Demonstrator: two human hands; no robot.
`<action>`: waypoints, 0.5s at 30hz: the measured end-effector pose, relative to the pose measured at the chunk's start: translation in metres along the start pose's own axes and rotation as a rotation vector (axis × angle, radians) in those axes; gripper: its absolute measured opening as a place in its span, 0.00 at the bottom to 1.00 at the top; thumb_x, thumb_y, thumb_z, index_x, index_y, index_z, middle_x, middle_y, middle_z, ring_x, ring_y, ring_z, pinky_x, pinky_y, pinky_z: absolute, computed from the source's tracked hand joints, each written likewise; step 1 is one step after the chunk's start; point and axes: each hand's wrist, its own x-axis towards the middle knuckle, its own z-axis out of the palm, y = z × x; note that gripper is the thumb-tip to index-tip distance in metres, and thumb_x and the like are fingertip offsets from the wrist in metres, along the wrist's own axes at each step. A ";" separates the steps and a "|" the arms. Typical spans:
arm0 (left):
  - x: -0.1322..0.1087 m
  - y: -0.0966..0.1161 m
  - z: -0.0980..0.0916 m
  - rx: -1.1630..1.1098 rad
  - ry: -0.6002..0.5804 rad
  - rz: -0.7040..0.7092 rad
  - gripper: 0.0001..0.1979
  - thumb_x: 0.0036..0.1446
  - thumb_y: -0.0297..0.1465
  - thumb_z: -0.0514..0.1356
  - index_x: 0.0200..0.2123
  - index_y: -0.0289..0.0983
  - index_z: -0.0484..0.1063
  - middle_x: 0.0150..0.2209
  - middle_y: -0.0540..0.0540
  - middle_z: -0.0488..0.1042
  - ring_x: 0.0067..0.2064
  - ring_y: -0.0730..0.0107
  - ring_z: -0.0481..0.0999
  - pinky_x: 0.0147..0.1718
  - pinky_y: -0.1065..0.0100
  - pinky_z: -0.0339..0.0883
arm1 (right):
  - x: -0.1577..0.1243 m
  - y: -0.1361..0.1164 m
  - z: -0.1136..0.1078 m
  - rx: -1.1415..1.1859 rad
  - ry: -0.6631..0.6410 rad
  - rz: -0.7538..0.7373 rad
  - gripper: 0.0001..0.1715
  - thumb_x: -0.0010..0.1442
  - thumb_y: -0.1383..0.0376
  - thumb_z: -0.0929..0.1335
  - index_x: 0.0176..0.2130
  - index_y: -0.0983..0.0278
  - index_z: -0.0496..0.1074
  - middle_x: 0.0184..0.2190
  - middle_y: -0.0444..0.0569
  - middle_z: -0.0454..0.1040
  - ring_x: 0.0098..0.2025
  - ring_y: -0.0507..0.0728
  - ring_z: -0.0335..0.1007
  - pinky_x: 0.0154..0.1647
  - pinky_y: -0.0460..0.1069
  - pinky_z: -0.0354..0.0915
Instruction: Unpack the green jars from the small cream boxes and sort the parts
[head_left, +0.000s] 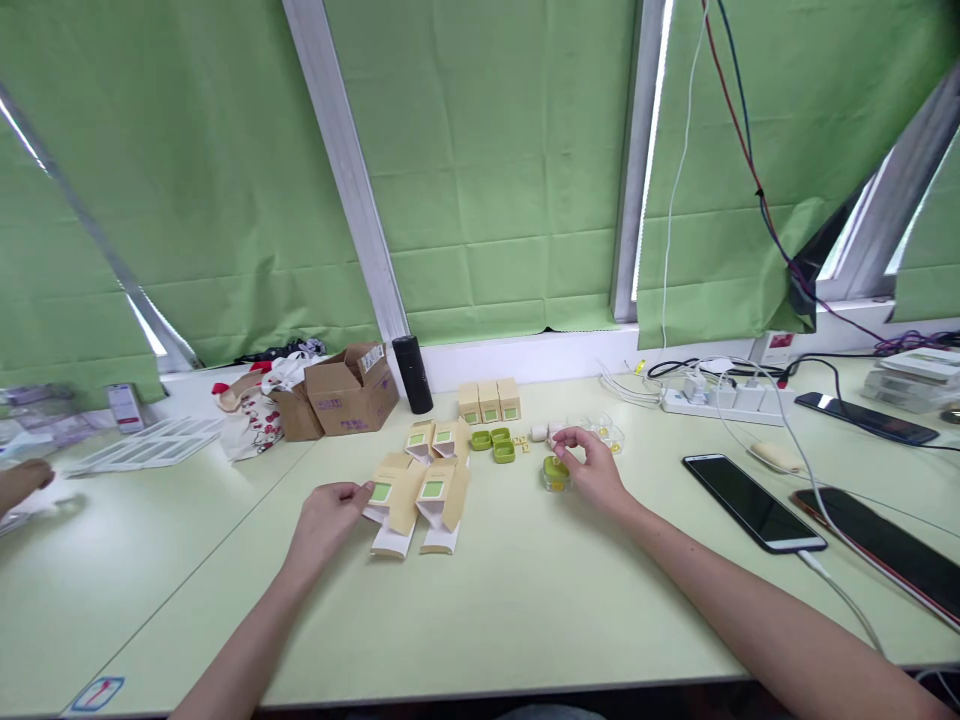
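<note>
My left hand (330,518) has its thumb and index finger closed on the left edge of a small beige carton (399,490). This carton has a green window and an open white flap. Another open carton (442,492) lies beside it, with two more behind. My right hand (594,474) is closed in a pinch just over a small clear case with a green tray (556,474); whatever sits between the fingertips is too small to make out. Green trays (504,452) and tiny yellow pieces (521,443) lie between my hands. Clear cases (609,436) stand behind my right hand.
Closed beige cartons (489,402) stand in a row at the back. A cardboard box (352,390) and black cylinder (412,374) are behind on the left. Phones (752,502), cables and a power strip (724,403) occupy the right. Another person's hand (26,482) is at far left.
</note>
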 end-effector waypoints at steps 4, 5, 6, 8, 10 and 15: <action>-0.001 0.002 0.006 -0.007 -0.017 0.008 0.25 0.57 0.51 0.56 0.21 0.38 0.72 0.18 0.48 0.70 0.24 0.64 0.66 0.26 0.67 0.52 | -0.001 -0.001 0.001 -0.008 -0.001 -0.002 0.11 0.60 0.57 0.69 0.40 0.58 0.78 0.38 0.49 0.78 0.46 0.63 0.72 0.52 0.59 0.66; -0.001 0.003 0.007 -0.008 -0.021 0.012 0.25 0.57 0.51 0.56 0.21 0.38 0.73 0.18 0.47 0.71 0.24 0.63 0.68 0.26 0.67 0.53 | -0.002 -0.001 0.001 -0.009 -0.006 -0.007 0.11 0.60 0.57 0.68 0.40 0.58 0.78 0.38 0.49 0.78 0.46 0.63 0.72 0.52 0.59 0.66; -0.001 0.003 0.009 -0.008 -0.025 0.017 0.24 0.58 0.51 0.56 0.22 0.38 0.74 0.18 0.46 0.72 0.24 0.62 0.69 0.26 0.67 0.54 | -0.002 -0.002 0.001 -0.010 -0.010 -0.010 0.11 0.60 0.57 0.68 0.40 0.58 0.78 0.38 0.49 0.78 0.46 0.63 0.71 0.52 0.59 0.65; -0.001 0.004 0.013 -0.009 -0.044 0.031 0.24 0.58 0.51 0.56 0.24 0.39 0.75 0.19 0.46 0.74 0.25 0.60 0.71 0.27 0.67 0.55 | -0.002 -0.002 0.002 -0.010 -0.015 -0.012 0.11 0.60 0.57 0.68 0.39 0.58 0.78 0.37 0.49 0.78 0.46 0.63 0.71 0.52 0.59 0.65; 0.000 0.005 0.017 -0.011 -0.075 0.042 0.23 0.58 0.51 0.57 0.24 0.39 0.76 0.20 0.44 0.77 0.27 0.57 0.73 0.28 0.66 0.57 | -0.002 -0.002 0.002 -0.010 -0.019 -0.012 0.11 0.60 0.57 0.68 0.39 0.57 0.78 0.37 0.49 0.78 0.46 0.63 0.71 0.52 0.59 0.65; -0.001 0.011 0.021 0.059 -0.113 0.070 0.23 0.60 0.50 0.55 0.25 0.40 0.77 0.27 0.41 0.81 0.31 0.54 0.77 0.30 0.66 0.59 | -0.002 -0.003 0.002 -0.021 -0.025 -0.012 0.11 0.60 0.56 0.68 0.40 0.58 0.77 0.37 0.49 0.79 0.46 0.64 0.71 0.52 0.59 0.64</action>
